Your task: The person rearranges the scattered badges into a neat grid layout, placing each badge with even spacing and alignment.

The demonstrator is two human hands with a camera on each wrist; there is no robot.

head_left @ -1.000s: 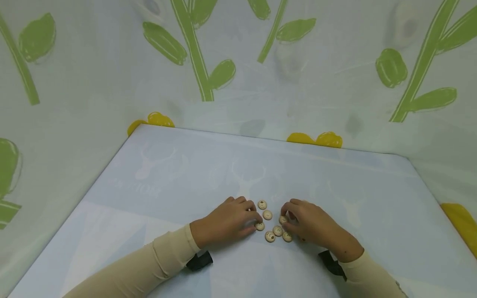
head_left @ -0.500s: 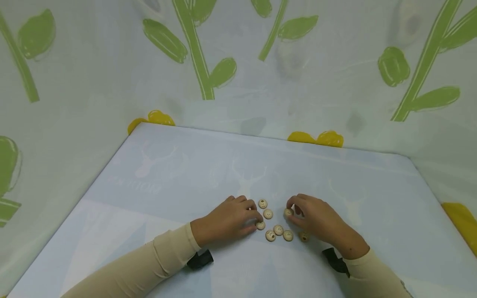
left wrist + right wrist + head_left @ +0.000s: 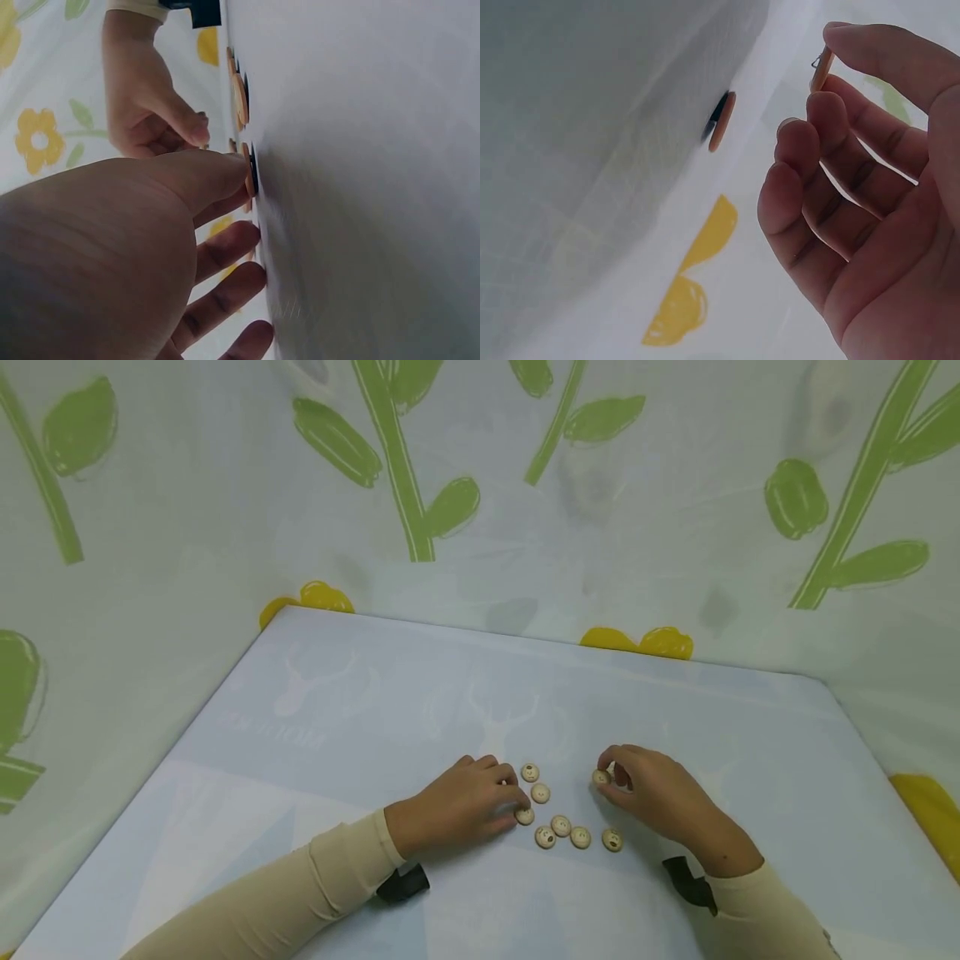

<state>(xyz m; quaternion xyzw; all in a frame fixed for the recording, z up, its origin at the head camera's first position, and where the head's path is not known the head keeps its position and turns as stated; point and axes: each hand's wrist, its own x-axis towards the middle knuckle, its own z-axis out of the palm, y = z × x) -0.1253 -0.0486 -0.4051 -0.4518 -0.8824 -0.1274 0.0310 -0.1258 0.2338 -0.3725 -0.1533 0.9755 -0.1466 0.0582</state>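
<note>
My right hand pinches a small round wooden disc with a drawn face between thumb and fingertip. In the right wrist view this held disc is seen edge-on, off the table. My left hand lies low on the table, its thumb and forefinger at the edges of another wooden disc. The left wrist view has that disc against the tabletop under the thumb tip. Near the left fingers lie two face discs, the upper disc and the lower disc.
Closer to me lies a loose row of discs: a left disc, a raised one, a middle disc and a right disc. The pale blue tabletop meets a leaf-patterned curtain at its far edge.
My right hand has moved right and slightly away from me with its pinched disc, baring the rightmost disc of the row. My left hand has stayed in place.
</note>
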